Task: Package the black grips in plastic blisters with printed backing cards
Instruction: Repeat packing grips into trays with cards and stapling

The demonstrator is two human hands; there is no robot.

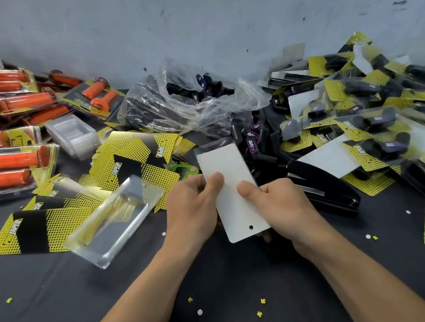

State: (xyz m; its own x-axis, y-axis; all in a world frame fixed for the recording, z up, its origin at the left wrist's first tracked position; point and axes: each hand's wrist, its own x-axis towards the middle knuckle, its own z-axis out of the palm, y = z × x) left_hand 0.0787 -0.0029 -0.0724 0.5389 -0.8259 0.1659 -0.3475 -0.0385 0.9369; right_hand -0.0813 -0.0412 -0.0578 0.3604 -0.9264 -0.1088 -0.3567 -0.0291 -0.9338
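Observation:
Both hands hold one package at the centre, its white card back (233, 185) facing up with a punched hole near the low end. My left hand (196, 208) grips its left edge, thumb on the card. My right hand (276, 203) grips the right edge, thumb pressed on the card. A clear blister rim shows at the card's far end; what lies under the card is hidden. Loose black grips (255, 137) with purple labels are heaped behind it. An empty clear blister (112, 221) lies to the left on yellow-and-black printed cards (133, 159).
A black stapler (321, 188) lies right of my hands. Finished black-grip packs (379, 112) pile at the right, orange-grip packs (2, 121) at the left. A plastic bag of grips (195, 94) and stacked empty blisters (73, 132) sit by the grey wall. Punch-outs dot the black tabletop (62, 310).

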